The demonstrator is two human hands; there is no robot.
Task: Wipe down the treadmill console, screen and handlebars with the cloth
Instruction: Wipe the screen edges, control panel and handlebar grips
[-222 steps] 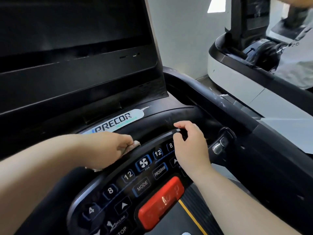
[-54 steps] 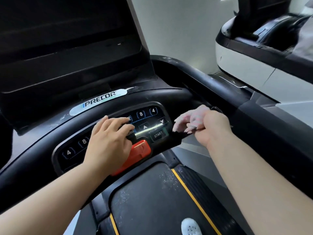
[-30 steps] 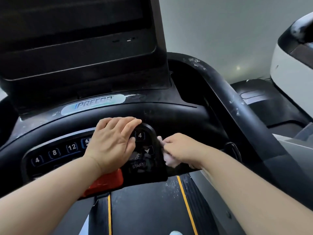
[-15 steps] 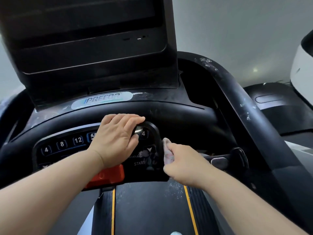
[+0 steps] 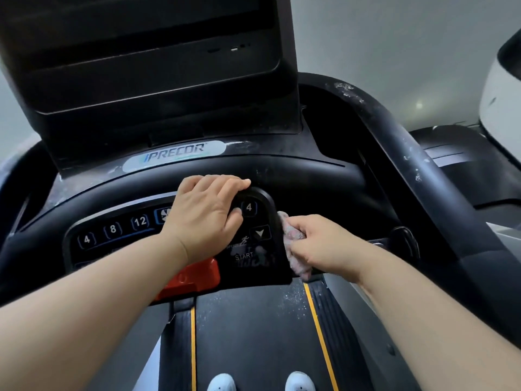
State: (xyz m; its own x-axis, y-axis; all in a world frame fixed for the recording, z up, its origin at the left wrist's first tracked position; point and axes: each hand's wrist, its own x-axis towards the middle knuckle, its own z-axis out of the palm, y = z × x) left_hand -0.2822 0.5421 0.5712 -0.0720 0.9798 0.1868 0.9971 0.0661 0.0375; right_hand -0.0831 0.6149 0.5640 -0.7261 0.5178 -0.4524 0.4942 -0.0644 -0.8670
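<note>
Dim, soft indoor light, black console underexposed, wide-angle bending at edges, slightly soft focus.

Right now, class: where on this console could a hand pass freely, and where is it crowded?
Free: the black band between PRECOR badge and keypad, right of the left hand; the right handlebar. Crowded: the keypad's right end, where the left hand grips its top and the right hand presses the cloth against its edge.

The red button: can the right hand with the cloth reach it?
Probably only partly. The right hand grips the cloth at the right edge of the keypad, near the red button, but the left hand grips the keypad and its forearm covers part of the button.
</note>
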